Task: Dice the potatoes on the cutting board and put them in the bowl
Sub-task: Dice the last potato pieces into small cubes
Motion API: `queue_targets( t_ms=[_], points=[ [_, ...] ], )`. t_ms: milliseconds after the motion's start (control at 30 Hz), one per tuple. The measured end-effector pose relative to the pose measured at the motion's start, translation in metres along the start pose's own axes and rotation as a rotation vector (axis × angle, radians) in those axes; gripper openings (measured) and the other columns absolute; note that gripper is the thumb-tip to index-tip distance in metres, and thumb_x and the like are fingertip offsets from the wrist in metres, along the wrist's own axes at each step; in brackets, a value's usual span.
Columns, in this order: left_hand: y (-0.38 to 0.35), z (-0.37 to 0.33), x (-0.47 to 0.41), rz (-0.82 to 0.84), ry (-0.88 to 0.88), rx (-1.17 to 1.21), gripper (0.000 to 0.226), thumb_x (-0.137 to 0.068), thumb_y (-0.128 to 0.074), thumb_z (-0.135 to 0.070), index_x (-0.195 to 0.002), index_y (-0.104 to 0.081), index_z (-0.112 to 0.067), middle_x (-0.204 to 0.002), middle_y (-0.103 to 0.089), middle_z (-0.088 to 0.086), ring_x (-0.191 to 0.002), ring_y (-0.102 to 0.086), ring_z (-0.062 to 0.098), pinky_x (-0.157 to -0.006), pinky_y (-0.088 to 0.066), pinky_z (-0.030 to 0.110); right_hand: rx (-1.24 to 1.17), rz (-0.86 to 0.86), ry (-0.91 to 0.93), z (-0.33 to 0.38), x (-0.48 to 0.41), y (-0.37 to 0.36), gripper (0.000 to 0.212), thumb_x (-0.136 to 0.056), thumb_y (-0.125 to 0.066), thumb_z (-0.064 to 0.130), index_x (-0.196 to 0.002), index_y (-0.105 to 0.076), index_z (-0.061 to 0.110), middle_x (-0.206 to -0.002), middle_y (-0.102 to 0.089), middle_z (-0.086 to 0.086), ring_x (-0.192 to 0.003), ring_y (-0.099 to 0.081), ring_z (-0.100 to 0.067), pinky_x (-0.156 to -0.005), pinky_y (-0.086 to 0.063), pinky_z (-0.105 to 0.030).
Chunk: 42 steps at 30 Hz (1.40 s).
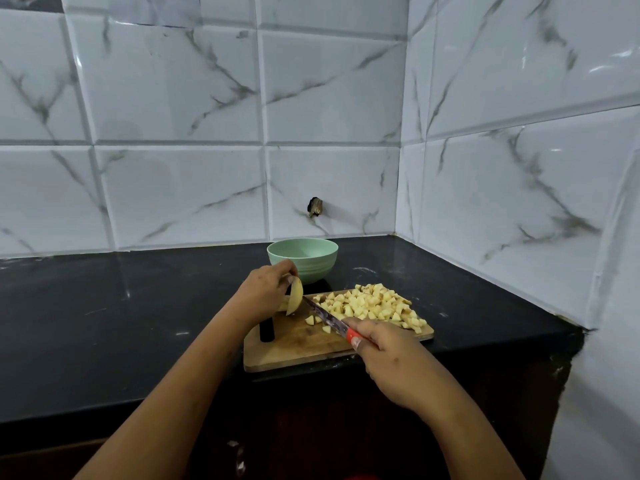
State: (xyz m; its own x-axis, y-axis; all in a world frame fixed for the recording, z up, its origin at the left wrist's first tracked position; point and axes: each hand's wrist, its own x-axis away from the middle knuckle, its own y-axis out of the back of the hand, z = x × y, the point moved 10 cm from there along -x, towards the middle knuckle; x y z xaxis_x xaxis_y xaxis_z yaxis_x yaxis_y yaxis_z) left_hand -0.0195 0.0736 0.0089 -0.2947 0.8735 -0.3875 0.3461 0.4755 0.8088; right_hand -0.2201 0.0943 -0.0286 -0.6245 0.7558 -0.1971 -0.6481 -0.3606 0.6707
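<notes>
One potato slice (pixel 295 299) stands pinched in the left hand (pixel 266 292); right hand (pixel 388 358) grips the knife (pixel 325 317) beside it.

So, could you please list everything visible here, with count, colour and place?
counter: one, black, below the tiles.
cutting board: one, brown wood, at the counter's front edge.
bowl: one, pale green, behind the board.
diced potato: one pile, pale yellow, on the board's right half.
potato slice: one, yellow, above the board's left part.
knife: one, dark blade, red handle, over the board.
black object: one, at the board's left end, unclear what.
wall tiles: many, white, grey veins, behind and right.
left hand: holds the potato slice.
right hand: grips the knife.
</notes>
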Motion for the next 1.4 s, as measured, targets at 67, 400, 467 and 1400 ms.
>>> queue_targets(
  t_ms=[67, 400, 467, 1400],
  points=[
    [0.001, -0.001, -0.003, -0.009, -0.01, -0.056, 0.014, -0.099, -0.044, -0.021, -0.1, -0.058, -0.022, -0.1, -0.059, 0.002, -0.092, -0.054, 0.019, -0.076, -0.042, 0.03, -0.012, -0.002, -0.005, -0.003, -0.001, 0.0, 0.041, -0.103, -0.039, 0.028, -0.143, -0.041, 0.032, -0.081, -0.043, 0.023, -0.068, -0.037, 0.006, -0.062, -0.031, -0.012],
    [0.009, -0.005, 0.007, -0.023, 0.03, 0.019, 0.022, -0.099, -0.039, -0.011, -0.112, -0.054, -0.018, -0.1, -0.059, 0.002, -0.085, -0.051, 0.012, -0.065, -0.036, 0.021, 0.117, 0.063, -0.026, 0.0, 0.005, -0.004, 0.039, -0.103, -0.038, 0.029, -0.14, -0.046, 0.034, -0.109, -0.059, 0.014, -0.093, -0.055, -0.002, -0.083, -0.049, -0.024],
    [0.014, -0.011, 0.017, -0.013, 0.028, 0.141, 0.014, -0.1, -0.039, -0.011, -0.108, -0.048, -0.019, -0.094, -0.065, -0.002, -0.084, -0.055, 0.006, -0.064, -0.039, 0.016, 0.192, 0.067, -0.044, -0.001, 0.005, -0.005, 0.038, -0.102, -0.038, 0.029, -0.138, -0.048, 0.036, -0.113, -0.062, 0.008, -0.093, -0.058, -0.008, -0.085, -0.053, -0.036],
    [-0.002, -0.002, 0.08, 0.055, 0.164, -0.038, 0.022, -0.09, -0.06, -0.037, -0.11, -0.067, -0.041, -0.11, -0.065, -0.012, -0.099, -0.055, 0.007, -0.085, -0.047, 0.025, 0.638, -0.021, 0.003, 0.031, 0.009, -0.019, 0.066, -0.096, -0.04, 0.005, -0.15, -0.021, 0.037, -0.113, -0.06, 0.0, -0.093, -0.058, -0.018, -0.065, -0.043, -0.03]
  ],
)
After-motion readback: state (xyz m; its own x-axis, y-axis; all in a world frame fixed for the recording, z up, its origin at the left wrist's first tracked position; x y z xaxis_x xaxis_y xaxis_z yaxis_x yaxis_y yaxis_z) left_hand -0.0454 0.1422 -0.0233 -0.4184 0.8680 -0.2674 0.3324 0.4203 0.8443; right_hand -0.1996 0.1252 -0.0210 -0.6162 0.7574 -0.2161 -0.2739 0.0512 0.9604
